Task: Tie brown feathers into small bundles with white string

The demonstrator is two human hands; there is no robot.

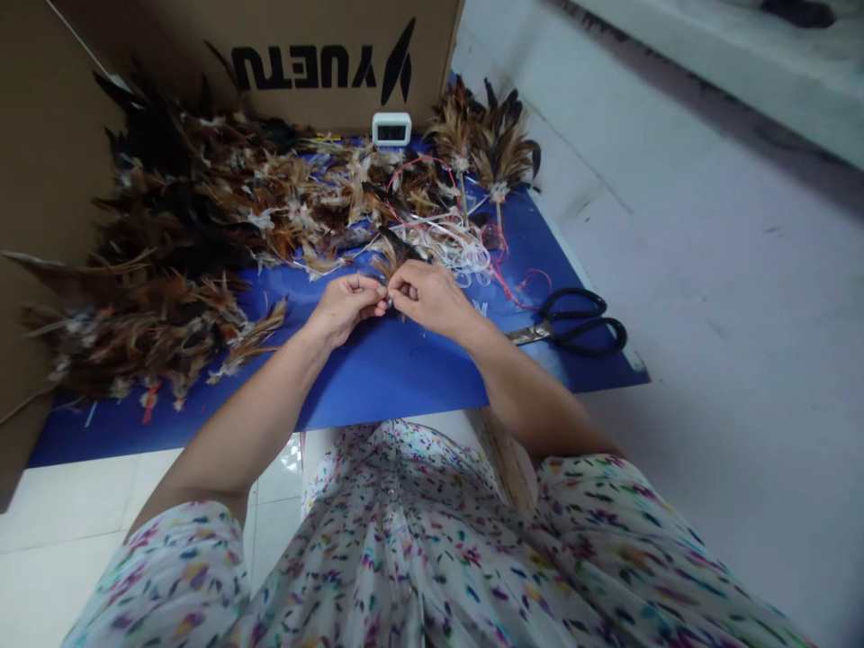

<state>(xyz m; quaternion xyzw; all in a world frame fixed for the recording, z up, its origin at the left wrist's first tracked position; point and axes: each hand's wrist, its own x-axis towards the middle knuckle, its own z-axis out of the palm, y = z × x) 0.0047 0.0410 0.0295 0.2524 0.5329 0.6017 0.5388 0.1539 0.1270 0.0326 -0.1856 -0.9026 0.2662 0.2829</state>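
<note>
Over the blue board, my left hand [347, 308] and my right hand [432, 295] meet with thumbs and fingertips pinched together. Between them is a small bunch of brown and black feathers [386, 259], its tips pointing away from me. My left fingers grip the lower end of the bunch. What my right fingertips pinch there is too small to make out, and the base of the bunch is hidden. Just beyond my right hand lies a tangle of white plastic strips [465, 247] with red string [498, 270].
Loose feathers [290, 193] are heaped along the back and left of the blue board [391, 378]. Black-handled scissors [573, 322] lie at right. Two feather bunches on sticks [499, 148] and a white digital clock [391, 129] are at the back, before a cardboard box [324, 36].
</note>
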